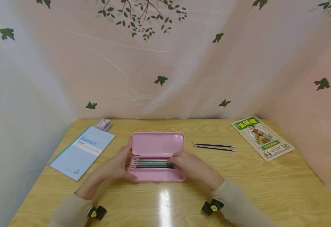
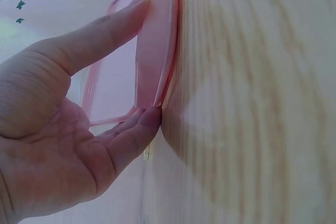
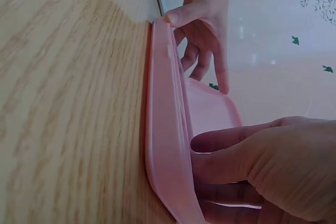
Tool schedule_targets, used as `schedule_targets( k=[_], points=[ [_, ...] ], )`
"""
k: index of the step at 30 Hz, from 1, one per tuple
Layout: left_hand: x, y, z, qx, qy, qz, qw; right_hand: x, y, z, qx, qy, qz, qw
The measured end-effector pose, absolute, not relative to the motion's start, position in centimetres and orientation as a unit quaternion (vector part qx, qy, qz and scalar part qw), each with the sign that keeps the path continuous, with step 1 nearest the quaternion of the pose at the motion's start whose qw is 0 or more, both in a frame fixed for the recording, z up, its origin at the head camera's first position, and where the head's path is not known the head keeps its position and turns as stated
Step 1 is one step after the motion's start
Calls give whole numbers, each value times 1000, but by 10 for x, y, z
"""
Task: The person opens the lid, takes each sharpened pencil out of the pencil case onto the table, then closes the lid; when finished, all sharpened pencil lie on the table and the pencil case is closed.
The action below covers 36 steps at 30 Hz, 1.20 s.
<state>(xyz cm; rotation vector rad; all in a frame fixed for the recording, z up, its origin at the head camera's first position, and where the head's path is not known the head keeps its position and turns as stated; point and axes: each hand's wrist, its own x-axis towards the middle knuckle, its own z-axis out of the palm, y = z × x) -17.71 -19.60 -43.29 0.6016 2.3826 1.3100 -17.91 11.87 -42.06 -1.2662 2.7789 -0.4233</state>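
A pink pencil case [image 1: 158, 144] lies with its lid raised, and several pencils [image 1: 151, 164] rest side by side in its rear compartment. My left hand [image 1: 115, 165] holds the case's left end, thumb at the front corner and fingers toward the lid. In the left wrist view, the thumb [image 2: 113, 35] touches the case wall [image 2: 155, 45] and the fingertips meet its lower corner. My right hand [image 1: 192, 167] reaches into the case's right part, with thumb and fingers at the pencils' right ends. The case wall [image 3: 170, 124] hides those fingertips in the right wrist view.
Two dark pencils [image 1: 214, 147] lie on the table right of the case. A blue notebook [image 1: 83, 153] and a small clear box [image 1: 104, 124] are at the left. An illustrated booklet [image 1: 263, 137] lies at the far right. A printed curtain [image 1: 125, 72] hangs behind the table.
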Motion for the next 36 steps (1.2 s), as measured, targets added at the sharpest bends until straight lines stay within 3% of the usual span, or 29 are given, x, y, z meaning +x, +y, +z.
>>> schedule_targets(
  k=[14,36],
  points=[
    [-172,-198,-433,200,849,457,176,-178,117,-425,-385,903,-181,63],
    [-174,-193,-429,209,849,452,177,-178,121,-420,-379,905,-181,67]
  ],
)
